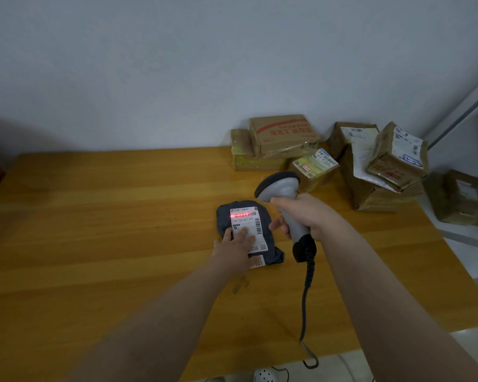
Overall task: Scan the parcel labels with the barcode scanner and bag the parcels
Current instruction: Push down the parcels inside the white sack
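Parcel [274, 250]: small dark grey soft bag, lying flat on the table [94, 216], centre of frame, slightly right. White label [246, 223] on top, face up. A red scan line [242, 215] crosses the barcode at the label's upper end. A small white tag [259, 262] shows at the parcel's lower edge, partly under the left grip.

Left grip [233, 250]: released, fingers straight, pressing flat on the lower half of the label.

Right grip [307, 213]: grasping the handle of the barcode scanner [280, 187], just right of the parcel. Scanner head sits above the parcel's upper right, facing the label, with a direct line to it. Dark coiled cable [305, 296] drops from the handle base to the near table edge and goes over it.

Around: cardboard boxes in the upper right of frame, along the far edge. A two-box stack [282, 136], a small labelled box [313, 168] just behind the scanner head, and a taller taped pile [375, 177] further right. More boxes [464, 199] lie beyond the right table edge. White power strip [264, 376] at bottom centre.

Bare wood runs across the left half of frame and the near side. Far edge meets the wall [177, 64].
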